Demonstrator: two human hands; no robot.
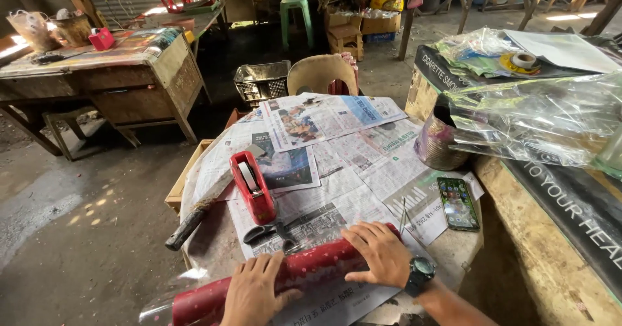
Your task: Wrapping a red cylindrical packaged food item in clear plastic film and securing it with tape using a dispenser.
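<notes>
- My left hand (253, 293) and right hand (382, 255) press flat, fingers spread open, on the red dotted roll (304, 271).
- The roll lies across the newspaper-covered desk (363, 170), near the red tape dispenser (253, 187).

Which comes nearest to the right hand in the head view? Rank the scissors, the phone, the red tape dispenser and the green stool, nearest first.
Measured from the right hand, which rests on the red roll:
1. Scissors, just to its left on the newspaper.
2. Phone, up and to its right near the table edge.
3. Red tape dispenser, farther left, beyond the scissors.
4. Green stool, far back on the floor.
</notes>
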